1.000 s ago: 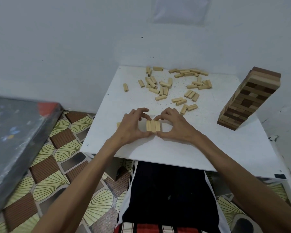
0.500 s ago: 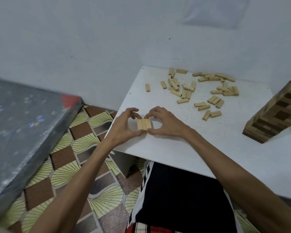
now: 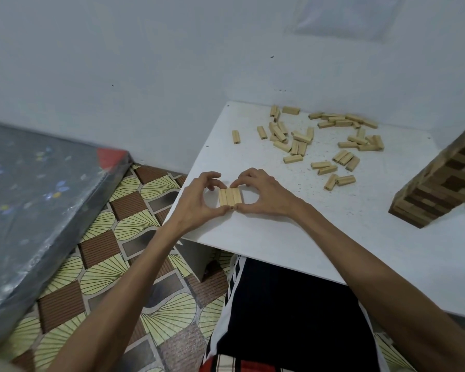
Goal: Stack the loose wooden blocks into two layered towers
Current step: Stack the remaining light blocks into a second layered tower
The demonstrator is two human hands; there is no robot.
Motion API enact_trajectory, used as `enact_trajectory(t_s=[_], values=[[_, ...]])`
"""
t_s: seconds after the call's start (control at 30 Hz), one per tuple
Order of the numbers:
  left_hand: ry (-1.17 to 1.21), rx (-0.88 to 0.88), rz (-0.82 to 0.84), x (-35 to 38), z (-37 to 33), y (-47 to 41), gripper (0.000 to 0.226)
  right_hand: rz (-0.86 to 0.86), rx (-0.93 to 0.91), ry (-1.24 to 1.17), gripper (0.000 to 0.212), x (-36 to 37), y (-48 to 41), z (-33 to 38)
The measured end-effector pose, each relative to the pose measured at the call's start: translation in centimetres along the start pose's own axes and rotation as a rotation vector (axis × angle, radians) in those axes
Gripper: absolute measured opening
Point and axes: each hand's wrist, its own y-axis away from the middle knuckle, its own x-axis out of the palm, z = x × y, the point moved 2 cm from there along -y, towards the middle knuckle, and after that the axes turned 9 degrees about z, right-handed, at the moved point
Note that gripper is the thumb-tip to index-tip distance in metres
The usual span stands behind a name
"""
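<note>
Still pinching: left hand (image 3: 196, 202) and right hand (image 3: 266, 197) squeeze the three-block row (image 3: 230, 196); tower (image 3: 440, 183) now at frame's right edge; white table (image 3: 279, 237), patterned floor (image 3: 134, 229).

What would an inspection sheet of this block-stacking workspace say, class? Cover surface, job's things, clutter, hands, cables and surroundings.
Surface: white table, speckled.
Job's things: row of three blocks flat, side by side, near the front-left corner; loose blocks scattered at the far side; tower built at the right.
Clutter: nothing seen.
Hands: left hand and right hand pinch the row between thumbs and fingers.
Cables: nothing seen.
Surroundings: white wall; patterned floor; dark wrapped slab at left.
</note>
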Motion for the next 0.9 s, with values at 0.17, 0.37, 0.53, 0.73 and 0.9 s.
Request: enact_trajectory(t_s=[0.17, 0.37, 0.53, 0.73, 0.9], values=[[0.002, 0.001, 0.009, 0.1, 0.1, 0.0, 0.078, 0.005, 0.011, 0.006, 0.051, 0.0, 0.1, -0.1], [0.008, 0.007, 0.009, 0.1, 0.1, -0.1, 0.078, 0.000, 0.010, -0.002, 0.051, 0.0, 0.2, 0.2], [0.015, 0.001, 0.036, 0.0, 0.3, 0.1, 0.083, 0.001, 0.018, 0.004, 0.051, 0.0, 0.2, 0.3], [0.007, -0.004, 0.074, 0.0, 0.9, 0.8, 0.091, 0.023, 0.027, 0.013, 0.053, -0.1, 0.1, 0.4], [0.015, -0.028, 0.056, -0.1, 1.2, 0.7, 0.087, 0.038, 0.030, 0.021, 0.057, -0.1, 0.1, 0.3]])
